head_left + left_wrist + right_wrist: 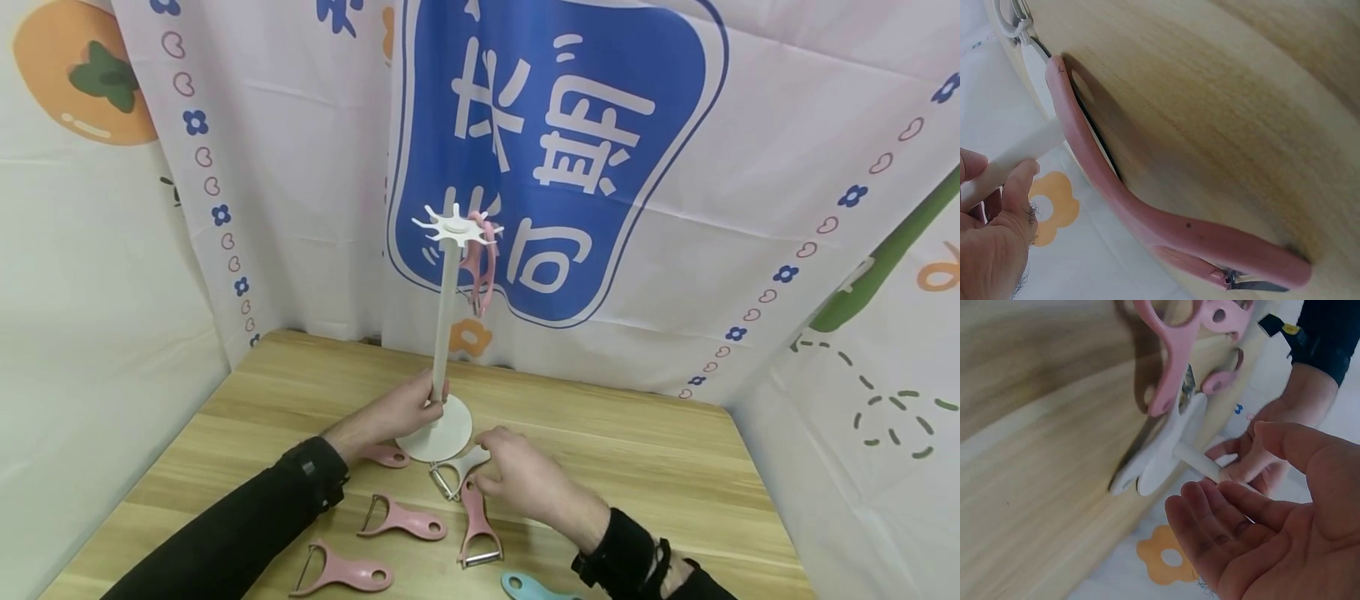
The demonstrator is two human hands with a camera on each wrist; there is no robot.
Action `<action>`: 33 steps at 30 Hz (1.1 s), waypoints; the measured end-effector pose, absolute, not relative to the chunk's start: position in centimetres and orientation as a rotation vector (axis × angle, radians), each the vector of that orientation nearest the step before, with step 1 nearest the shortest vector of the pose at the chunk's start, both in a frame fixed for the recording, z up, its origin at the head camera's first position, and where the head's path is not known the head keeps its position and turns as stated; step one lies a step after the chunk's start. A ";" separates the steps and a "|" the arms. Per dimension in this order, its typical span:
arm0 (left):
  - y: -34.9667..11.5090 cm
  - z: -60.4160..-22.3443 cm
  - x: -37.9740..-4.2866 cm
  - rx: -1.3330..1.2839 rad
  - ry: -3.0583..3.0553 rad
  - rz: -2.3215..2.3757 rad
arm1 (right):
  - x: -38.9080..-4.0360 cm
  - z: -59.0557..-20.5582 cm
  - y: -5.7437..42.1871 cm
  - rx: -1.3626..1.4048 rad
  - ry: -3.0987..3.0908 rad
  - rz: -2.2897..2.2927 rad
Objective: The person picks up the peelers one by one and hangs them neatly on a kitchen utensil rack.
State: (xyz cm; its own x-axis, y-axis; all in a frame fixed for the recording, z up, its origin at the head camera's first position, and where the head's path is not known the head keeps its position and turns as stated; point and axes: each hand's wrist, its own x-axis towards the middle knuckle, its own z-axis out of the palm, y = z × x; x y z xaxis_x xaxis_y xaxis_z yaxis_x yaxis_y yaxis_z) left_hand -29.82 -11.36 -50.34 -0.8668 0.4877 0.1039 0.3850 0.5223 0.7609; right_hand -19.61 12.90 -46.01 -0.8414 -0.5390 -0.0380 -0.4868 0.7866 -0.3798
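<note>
My left hand [405,408] grips the white pole [444,325] of an upright stand just above its round base [453,429]. At the pole's top, a pink peeler [487,271] hangs from the spoked hook ring [453,227]. My right hand [525,475] hovers over the handle end of a white peeler [474,458], which lies against the base. In the right wrist view its fingers [1210,519] are loosely bent with nothing between them. A pink peeler [474,508] lies just below that hand. Another pink peeler [1166,222] is close to my left wrist.
Two more pink peelers, one [412,522] in the middle and one [356,572] at the front, lie on the wooden table [622,467]. A light blue peeler [528,586] is cut off by the bottom edge. Printed curtains [315,208] enclose the table's back and sides.
</note>
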 end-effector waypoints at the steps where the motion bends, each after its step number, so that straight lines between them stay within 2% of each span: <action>1: -11.4 -50.4 -29.8 0.760 2.632 1.271 | -19.5 -46.1 12.8 -0.813 2.834 -0.521; 18: -11.4 -50.3 -29.7 0.758 2.646 1.273 | -18.5 -48.1 12.3 -0.877 2.871 -0.381; 33: -11.3 -50.4 -29.6 0.777 2.644 1.287 | -18.1 -49.2 12.1 -0.784 2.811 -0.356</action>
State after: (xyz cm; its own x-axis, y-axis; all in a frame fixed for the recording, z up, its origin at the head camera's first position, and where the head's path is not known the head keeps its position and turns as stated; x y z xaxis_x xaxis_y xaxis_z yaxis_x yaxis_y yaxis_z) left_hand -29.64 -11.28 -50.39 -0.8648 0.4853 0.1285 0.4005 0.5127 0.7594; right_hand -18.07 12.08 -49.21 -0.8391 -0.5288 -0.1278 -0.4803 0.8304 -0.2825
